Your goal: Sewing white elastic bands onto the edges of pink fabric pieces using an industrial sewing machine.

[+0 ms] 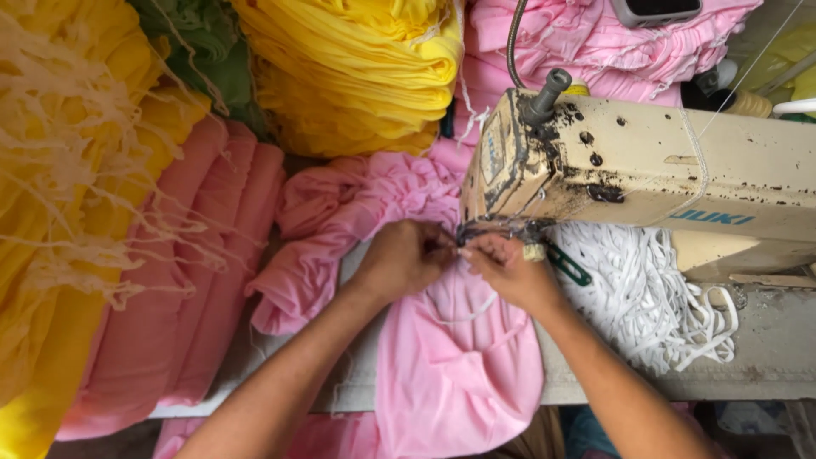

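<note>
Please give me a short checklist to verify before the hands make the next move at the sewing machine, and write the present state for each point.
1. Both hands on the work: left hand and right hand pinch the pink fabric together. Ok.
2. Fabric placed under the sewing machine head: its edge lies right at the head. Ok.
3. Fingertips apart from the needle: the needle is hidden behind the hands. Cannot tell.
4. White elastic strip lies flat on the fabric: it curves loosely. Cannot tell.
5. Pile of white elastic kept away from the seam: it lies beside the right hand. Ok.
</note>
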